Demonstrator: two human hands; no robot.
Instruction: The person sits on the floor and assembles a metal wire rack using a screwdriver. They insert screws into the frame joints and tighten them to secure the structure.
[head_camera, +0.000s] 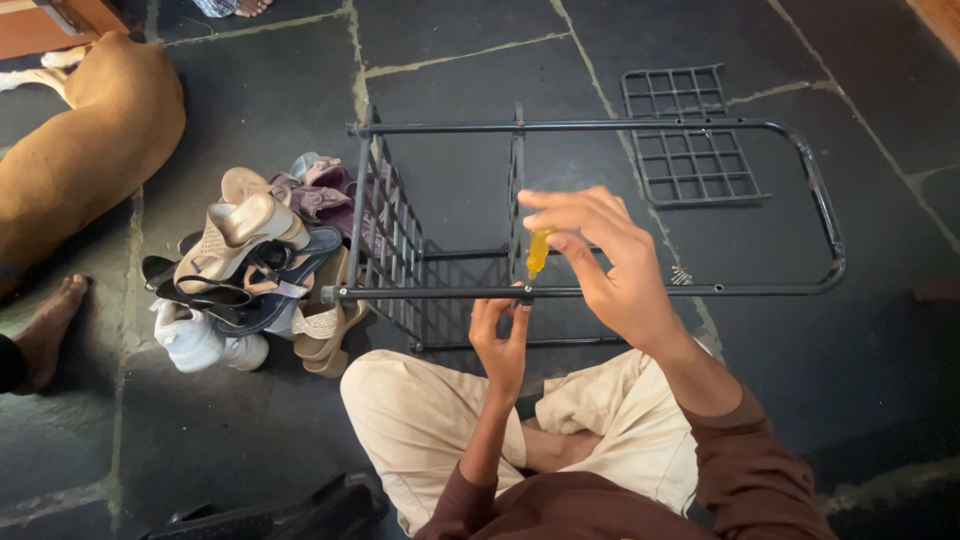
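I sit cross-legged on a dark stone floor in front of a black metal shoe rack frame (600, 128) lying on its side. My right hand (610, 265) grips a screwdriver with a yellow handle (538, 250), held upright over the near tube of the frame (640, 291). My left hand (500, 335) is just below that tube, fingertips pinching at the joint where a cross bar meets it. A grid shelf panel (395, 240) is fitted at the left end of the frame.
A loose black grid panel (692, 140) lies on the floor beyond the frame. A pile of shoes and sandals (250, 270) sits left of the rack. A tan dog (80, 140) lies at far left, and another person's bare foot (50, 330) rests near it.
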